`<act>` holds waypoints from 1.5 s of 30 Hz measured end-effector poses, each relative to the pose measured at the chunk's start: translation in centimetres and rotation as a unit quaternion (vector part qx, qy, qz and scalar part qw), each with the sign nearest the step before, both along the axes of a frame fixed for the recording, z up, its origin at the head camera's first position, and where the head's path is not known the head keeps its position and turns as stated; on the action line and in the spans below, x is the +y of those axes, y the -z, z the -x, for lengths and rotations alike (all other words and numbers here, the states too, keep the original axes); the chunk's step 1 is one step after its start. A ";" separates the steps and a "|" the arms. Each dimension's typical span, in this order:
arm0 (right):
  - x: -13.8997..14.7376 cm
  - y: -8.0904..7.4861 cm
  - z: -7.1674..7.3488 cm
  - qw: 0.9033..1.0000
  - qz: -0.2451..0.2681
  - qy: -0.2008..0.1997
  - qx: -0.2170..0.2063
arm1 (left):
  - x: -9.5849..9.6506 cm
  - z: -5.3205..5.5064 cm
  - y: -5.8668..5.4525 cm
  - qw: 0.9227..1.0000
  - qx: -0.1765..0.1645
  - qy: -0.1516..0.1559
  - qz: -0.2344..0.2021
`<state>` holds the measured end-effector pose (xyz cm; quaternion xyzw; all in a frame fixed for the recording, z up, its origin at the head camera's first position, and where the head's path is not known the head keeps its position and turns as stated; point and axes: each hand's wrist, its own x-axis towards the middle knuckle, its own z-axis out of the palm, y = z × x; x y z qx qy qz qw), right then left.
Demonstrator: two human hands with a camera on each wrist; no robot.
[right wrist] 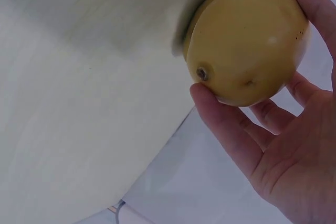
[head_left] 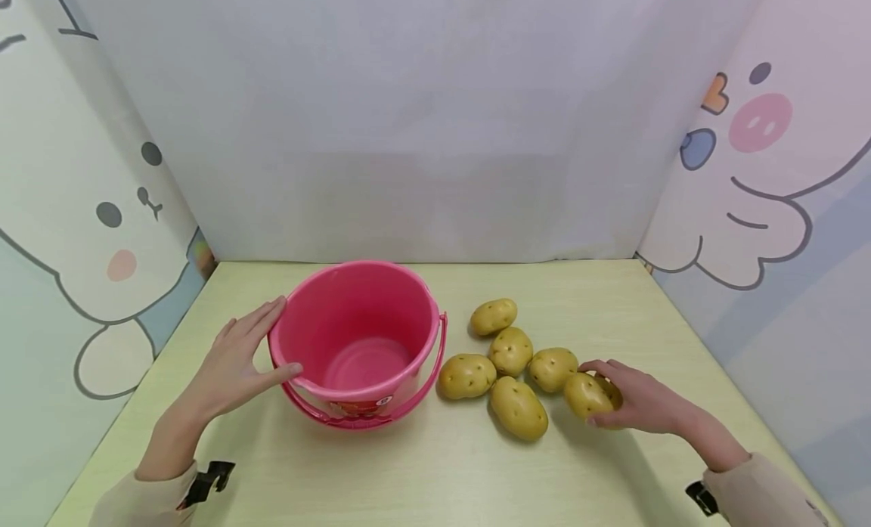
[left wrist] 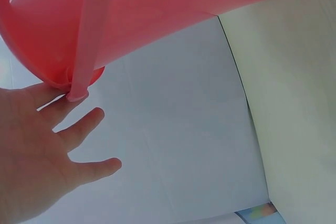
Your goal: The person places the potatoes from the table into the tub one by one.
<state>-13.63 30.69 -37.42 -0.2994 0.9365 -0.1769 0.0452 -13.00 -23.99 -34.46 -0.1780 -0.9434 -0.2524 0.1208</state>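
Note:
A pink bucket (head_left: 361, 334) stands upright at the left of the table, its inside bare and its handle hanging down at the near side. My left hand (head_left: 234, 361) touches the bucket's left rim with its fingers spread and straight; in the left wrist view, fingertips of the left hand (left wrist: 42, 145) lie against the rim by the handle's joint. At the right, my right hand (head_left: 636, 398) holds a yellow potato (head_left: 587, 395) between thumb and fingers. The right wrist view shows this potato (right wrist: 247, 40) close up, the fingers curved around its side.
Between bucket and right hand lie several other potatoes, among them one at the back (head_left: 494, 317), one near the bucket (head_left: 467, 376) and one in front (head_left: 519, 408). Panels with cartoon animals stand left and right, and a plain pale panel (head_left: 422, 134) stands behind the table (head_left: 422, 482).

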 end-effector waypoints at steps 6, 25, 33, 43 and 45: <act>-0.5 -1.8 0.6 1.000 -0.013 -0.012 0.009 | 0.0 -0.1 -0.1 1.000 -0.005 -0.001 -0.004; -2.4 -6.5 1.8 0.999 -0.043 -0.017 0.015 | 0.1 -0.1 -0.1 1.000 -0.008 -0.002 -0.002; -3.4 -8.7 2.6 0.997 -0.060 -0.039 0.037 | 0.1 -0.2 -0.3 1.000 -0.009 -0.002 -0.003; -5.0 -11.3 3.6 0.994 -0.073 -0.053 0.059 | 0.1 -0.2 -0.2 1.000 -0.021 -0.003 -0.006; -5.4 -11.6 3.7 0.993 -0.077 -0.057 0.066 | 0.1 -0.2 -0.3 1.000 -0.022 -0.003 -0.004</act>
